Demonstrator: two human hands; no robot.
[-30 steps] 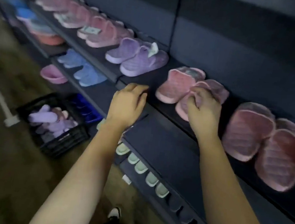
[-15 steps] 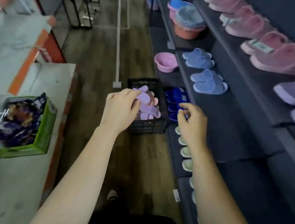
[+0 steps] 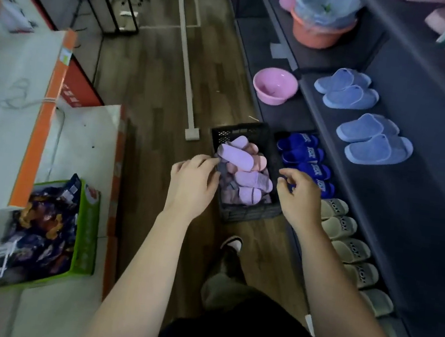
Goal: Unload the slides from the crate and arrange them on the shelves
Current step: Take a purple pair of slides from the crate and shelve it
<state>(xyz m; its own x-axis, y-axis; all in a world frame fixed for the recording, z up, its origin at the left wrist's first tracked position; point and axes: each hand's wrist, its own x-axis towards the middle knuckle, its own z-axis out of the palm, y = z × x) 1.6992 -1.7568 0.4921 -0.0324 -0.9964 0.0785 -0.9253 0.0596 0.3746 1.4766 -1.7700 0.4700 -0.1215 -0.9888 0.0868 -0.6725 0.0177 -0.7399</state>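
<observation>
Now lower than before, the left hand point(image 3: 191, 182) and right hand point(image 3: 300, 199), fingers loosely curled and empty, hover over the crate point(image 3: 249, 213) of slides point(image 3: 235, 156).

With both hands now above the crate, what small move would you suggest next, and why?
Probably lower the left hand onto the top lilac slide and grasp it: both hands, including the right hand, look empty, and the black crate is full.

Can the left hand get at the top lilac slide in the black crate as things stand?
Probably yes. The left hand is empty, fingers loosely curled, above the crate's left edge. The lilac slide lies uppermost on the pile, nothing covering it. The right hand is over the opposite side, clear of that path.
</observation>
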